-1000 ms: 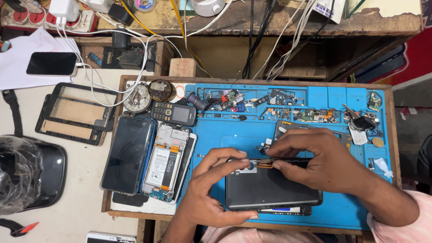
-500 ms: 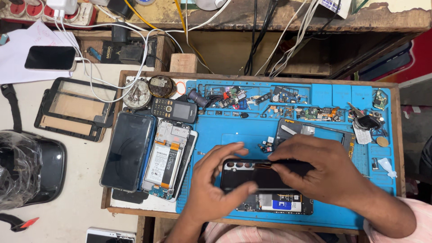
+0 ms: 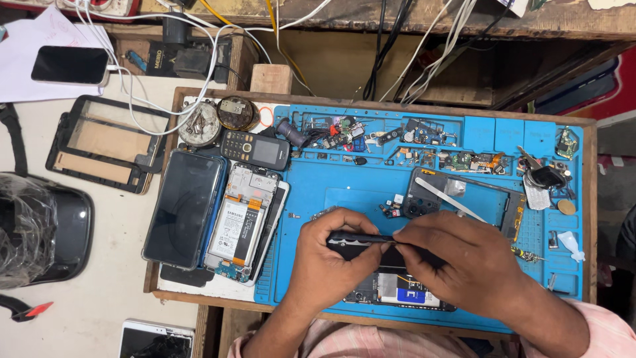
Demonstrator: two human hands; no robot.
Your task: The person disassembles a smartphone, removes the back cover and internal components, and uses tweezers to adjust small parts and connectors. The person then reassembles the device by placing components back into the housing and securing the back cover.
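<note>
Over the blue repair mat (image 3: 318, 192), both my hands grip a thin black phone panel (image 3: 354, 239), which stands almost edge-on to the camera. My left hand (image 3: 328, 268) pinches its left end. My right hand (image 3: 467, 265) holds its right end from above. Under the hands an opened phone body (image 3: 397, 293) lies flat on the mat, showing its circuit board and a blue-labelled part. My wrists and pink sleeves hide the mat's front edge.
On the left of the wooden tray (image 3: 218, 301) lie a black smartphone (image 3: 182, 205), an opened phone with a white battery (image 3: 240, 222) and a small keypad phone (image 3: 255, 150). An empty phone frame (image 3: 464, 192) and several loose parts (image 3: 411, 142) sit behind my hands.
The black panel lay flat over the phone body; it has now been tilted up onto its edge, uncovering the phone's insides. My hands have stayed at its two ends.
</note>
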